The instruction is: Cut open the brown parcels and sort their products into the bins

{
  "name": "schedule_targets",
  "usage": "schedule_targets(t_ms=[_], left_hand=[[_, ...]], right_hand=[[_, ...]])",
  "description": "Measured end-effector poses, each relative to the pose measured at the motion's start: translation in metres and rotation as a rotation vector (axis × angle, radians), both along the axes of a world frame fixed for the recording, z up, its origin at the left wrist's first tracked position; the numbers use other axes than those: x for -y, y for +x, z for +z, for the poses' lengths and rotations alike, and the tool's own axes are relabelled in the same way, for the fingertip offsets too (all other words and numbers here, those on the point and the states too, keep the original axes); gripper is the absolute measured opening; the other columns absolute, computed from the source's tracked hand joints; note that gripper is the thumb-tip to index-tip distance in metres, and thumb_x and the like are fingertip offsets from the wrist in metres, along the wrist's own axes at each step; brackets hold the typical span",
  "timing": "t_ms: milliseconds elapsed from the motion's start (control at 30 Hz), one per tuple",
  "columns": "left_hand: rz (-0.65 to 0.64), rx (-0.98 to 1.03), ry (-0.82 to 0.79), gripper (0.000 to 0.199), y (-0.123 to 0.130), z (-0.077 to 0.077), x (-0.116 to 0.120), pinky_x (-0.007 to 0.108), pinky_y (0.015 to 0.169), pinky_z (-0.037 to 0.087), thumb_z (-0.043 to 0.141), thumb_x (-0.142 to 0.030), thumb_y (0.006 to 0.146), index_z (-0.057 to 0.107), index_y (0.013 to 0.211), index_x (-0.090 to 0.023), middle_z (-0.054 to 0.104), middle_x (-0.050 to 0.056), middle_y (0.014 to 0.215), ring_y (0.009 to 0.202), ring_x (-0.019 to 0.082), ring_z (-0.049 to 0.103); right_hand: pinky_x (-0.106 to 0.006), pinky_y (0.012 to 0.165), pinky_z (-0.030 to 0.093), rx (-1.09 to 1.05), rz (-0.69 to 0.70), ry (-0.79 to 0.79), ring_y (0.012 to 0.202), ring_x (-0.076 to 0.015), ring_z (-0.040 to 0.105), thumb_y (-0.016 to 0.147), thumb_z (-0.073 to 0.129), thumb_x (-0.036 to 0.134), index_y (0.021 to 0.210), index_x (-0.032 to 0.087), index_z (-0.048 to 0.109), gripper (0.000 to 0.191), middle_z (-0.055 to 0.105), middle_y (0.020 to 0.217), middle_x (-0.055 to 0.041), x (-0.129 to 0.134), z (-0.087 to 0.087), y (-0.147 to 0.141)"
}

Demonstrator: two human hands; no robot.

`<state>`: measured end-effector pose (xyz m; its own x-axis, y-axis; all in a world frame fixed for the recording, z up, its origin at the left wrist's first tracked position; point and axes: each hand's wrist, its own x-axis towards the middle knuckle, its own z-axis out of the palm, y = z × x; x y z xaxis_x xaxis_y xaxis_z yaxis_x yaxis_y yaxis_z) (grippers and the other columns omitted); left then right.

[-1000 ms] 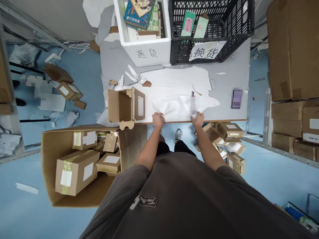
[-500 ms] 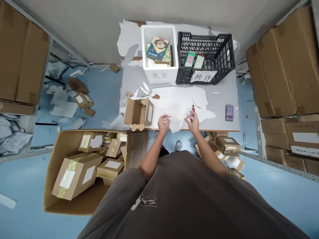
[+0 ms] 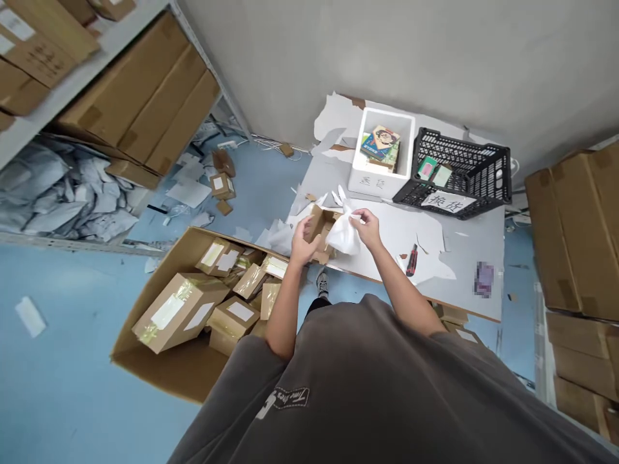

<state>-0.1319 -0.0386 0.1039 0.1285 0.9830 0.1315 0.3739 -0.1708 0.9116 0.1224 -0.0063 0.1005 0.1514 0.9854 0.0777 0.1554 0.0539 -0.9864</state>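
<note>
My right hand (image 3: 367, 230) pinches the top of a white plastic bag (image 3: 344, 236), which hangs over the right side of an open cardboard box (image 3: 319, 222). At the left side of that box is my left hand (image 3: 302, 243), its fingers spread and nothing in them. The box stands near the table's front edge with its opening up; the bag hides part of it. A red and black box cutter (image 3: 412, 260) lies on white paper (image 3: 387, 222) to the right of my right hand.
A white bin (image 3: 374, 183) with books and a black crate (image 3: 459, 174) with small packs stand at the table's back. A phone-like item (image 3: 483, 279) lies on the right. Below left, a large carton (image 3: 145, 303) holds several parcels. Shelves with cartons flank both sides.
The view has turned left. My hands have moved left to the open box. The white sheet is now a gathered bag in my right hand; my left hand has let go of it. The cutter lies uncovered.
</note>
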Motion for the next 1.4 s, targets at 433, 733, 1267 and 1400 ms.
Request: schedule_targets(t_ms=[433,733,1267,1400], left_hand=[[-0.405,-0.865,-0.189,0.06,-0.044,-0.078,0.015,0.058,0.127,0.045,0.091,-0.023,0.083,0.074,0.141,-0.026,0.053,0.014,0.173,0.168,0.045,0.034],[-0.381,-0.875,-0.039,0.021,-0.026,-0.099,0.017,0.056,0.128,0.042,0.073,-0.013,0.094,0.082,0.112,-0.018,0.051,0.021,0.172,0.166,0.038,0.04],[-0.54,-0.874,-0.115,0.023,0.002,-0.079,0.022,0.047,0.114,0.063,0.067,-0.017,0.103,0.082,0.117,-0.027,0.048,0.006,0.176,0.167,0.036,0.041],[-0.567,-0.851,-0.068,0.026,0.036,-0.057,0.038,0.05,0.11,0.065,0.066,-0.018,0.103,0.082,0.117,-0.032,0.048,0.002,0.177,0.166,0.035,0.042]], right_hand=[[-0.059,0.133,0.022,1.204,0.555,-0.565,0.168,-0.0419,0.027,0.088,0.089,0.036,0.181,0.028,0.026,0.112,0.028,0.183,-0.0222,-0.009,-0.076,-0.076],[-0.067,0.135,0.004,1.271,0.593,-0.622,0.17,-0.0474,0.02,0.091,0.082,0.039,0.183,0.027,0.023,0.11,0.021,0.186,-0.0238,0.01,-0.079,-0.069],[-0.069,0.133,0.017,1.17,0.258,-0.813,0.172,-0.0548,0.009,0.083,0.091,0.055,0.168,0.017,0.051,0.101,0.004,0.187,-0.0303,0.1,-0.063,-0.045],[-0.07,0.133,0.019,1.095,0.154,-0.737,0.171,-0.0561,0.012,0.082,0.093,0.05,0.16,0.015,0.057,0.092,0.008,0.186,-0.0311,0.129,-0.053,-0.011]])
